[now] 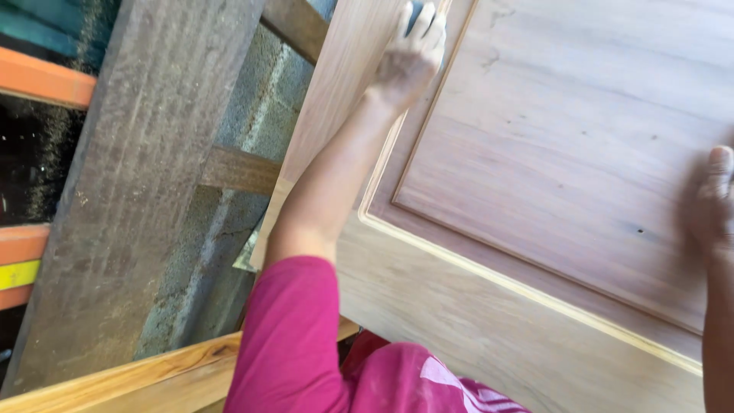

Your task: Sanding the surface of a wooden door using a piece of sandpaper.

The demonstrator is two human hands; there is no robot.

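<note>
Door filled the right of the view: a pale wood leaf with a raised panel set inside a routed moulding. It lay tilted across the frame, its left stile running up and away, which put that long edge within reach of the outstretched arm. Whether it rested on a bench or leaned against something could not be told; its support was out of view.

Plank, grey and rough-sawn, stood to the left, leaning in front of a block wall with cross rails. Sawdust clung to its face, so it looked like stored stock and not a piece in work. A yellowish board lay near, at the bottom left.

Left hand sat far up the stile, palm down, fingers curled over a small dark item, probably a sanding block; its kind was unclear. The palm-down press suited holding that item flat against the wood. The arm wore a magenta sleeve.

Right hand lay at the right edge of the view, blurred, fingers extended flat on the panel. It gripped nothing visible; the flat palm looked like a steadying contact on the door.
</note>
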